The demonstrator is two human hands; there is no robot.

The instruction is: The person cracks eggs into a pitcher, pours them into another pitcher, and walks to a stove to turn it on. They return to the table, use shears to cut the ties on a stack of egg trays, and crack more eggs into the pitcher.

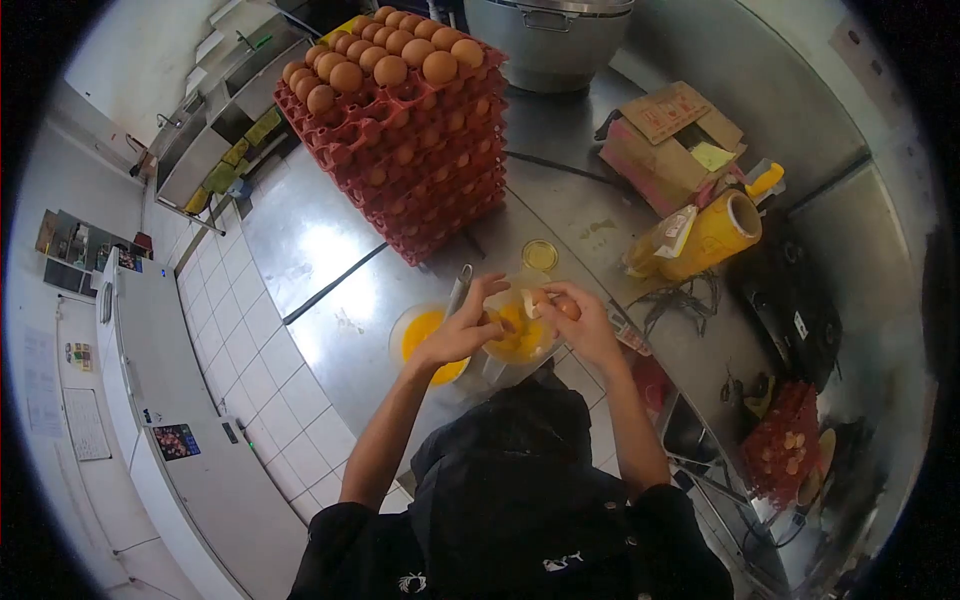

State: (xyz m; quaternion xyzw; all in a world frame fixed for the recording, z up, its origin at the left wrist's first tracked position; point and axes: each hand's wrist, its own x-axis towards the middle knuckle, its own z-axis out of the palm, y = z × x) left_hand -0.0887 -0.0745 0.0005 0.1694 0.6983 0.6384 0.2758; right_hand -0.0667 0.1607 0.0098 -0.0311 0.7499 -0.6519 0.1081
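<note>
Two containers stand side by side at the near table edge: a left bowl [441, 372] of orange-yellow yolk and a right container [520, 345] with yellow egg in it. My left hand [463, 331] is over the gap between them, fingers bent, the thumb side reaching above the right container; what it holds, if anything, is too small to name. A metal handle [460, 287] rises just behind it. My right hand [590, 330] is closed on a brown egg [569, 308] at the right container's rim, with a piece of eggshell [530, 303] by its fingertips.
Stacked red trays [420, 170] of brown eggs stand behind the bowls. A round lid [540, 255], a torn cardboard box [672, 145], a yellow film roll [710, 235] and a large pot [548, 45] are further back. A red tray with shells [787, 445] lies at right.
</note>
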